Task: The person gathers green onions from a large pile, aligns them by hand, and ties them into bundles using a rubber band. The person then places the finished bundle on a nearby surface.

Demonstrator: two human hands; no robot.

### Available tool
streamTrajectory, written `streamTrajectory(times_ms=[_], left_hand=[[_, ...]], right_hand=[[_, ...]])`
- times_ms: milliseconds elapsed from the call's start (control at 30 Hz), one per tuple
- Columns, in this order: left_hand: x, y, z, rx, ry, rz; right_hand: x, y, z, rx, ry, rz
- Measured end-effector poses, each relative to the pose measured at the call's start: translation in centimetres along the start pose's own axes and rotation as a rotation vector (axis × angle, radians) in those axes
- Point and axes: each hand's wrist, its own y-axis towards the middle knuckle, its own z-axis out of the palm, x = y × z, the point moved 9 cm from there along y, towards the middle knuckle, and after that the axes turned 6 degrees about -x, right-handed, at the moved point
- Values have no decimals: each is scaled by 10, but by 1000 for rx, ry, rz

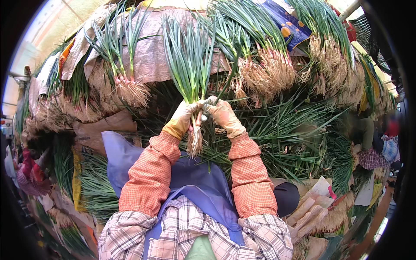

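My left hand (pixel 184 114), in a soiled pale glove, is shut around a bunch of green garlic (pixel 188 68) at its lower stems. The leaves fan upward, and the pale roots (pixel 195 141) hang below the hand. Beside it, touching at the fingertips, my right hand (pixel 225 116) is gloved too. Its fingers are closed on a long dark green leaf (pixel 230 76) that slants up to the right. A small white rounded piece (pixel 203 118) shows between the hands; what it is I cannot tell. Loose green garlic (pixel 292 136) lies heaped beyond and to the right.
Bundles of rooted green garlic (pixel 271 70) rest along a raised pile ahead, partly over brown sacking (pixel 151 42). A blue apron (pixel 201 172) covers my lap. Torn paper sacks (pixel 308 211) lie at the right. Other people sit at the far left (pixel 31 172) and far right (pixel 377 149).
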Motion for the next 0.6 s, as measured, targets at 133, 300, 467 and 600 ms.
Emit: streamTrajectory(times_ms=[133,300,467,600], left_hand=[[-9,-10,13,-2,-115,-9],[6,-16,12,187,216,-183],[-20,-1,18,108,115,-4],[-51,-8,41,-11,-34,260]], right_hand=[[-36,19,-46,-361,795,178],[-16,30,10,-30,590,352],[7,19,-12,-362,1068,142],[-7,18,-50,-273,1041,146]])
